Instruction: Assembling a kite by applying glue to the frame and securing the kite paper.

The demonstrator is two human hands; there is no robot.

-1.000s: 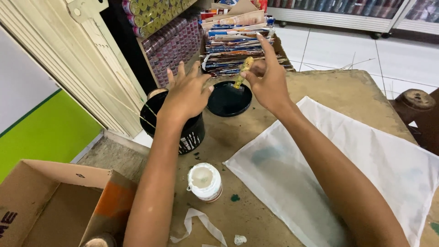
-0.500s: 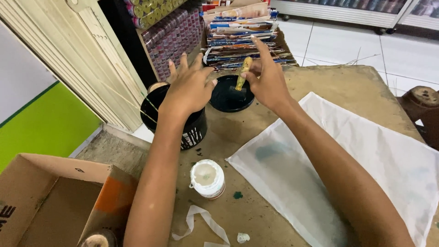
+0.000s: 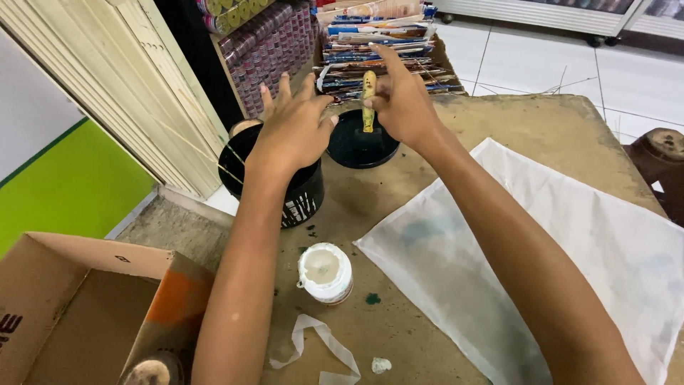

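Cardboard box, stacked packets and a printed black tub.

An open brown cardboard box (image 3: 78,314) with an orange patch on one flap sits at the near left corner. A black tub (image 3: 299,196) carries a white printed label low on its side. At the table's far edge lies a pile of flat, multicoloured packets (image 3: 377,43); left of it, rows of small patterned packages (image 3: 267,46).

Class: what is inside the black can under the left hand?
The black can stands open, with thin pale sticks leaning out at its left rim. The left hand, fingers spread, covers most of the opening, so anything else inside is hidden.
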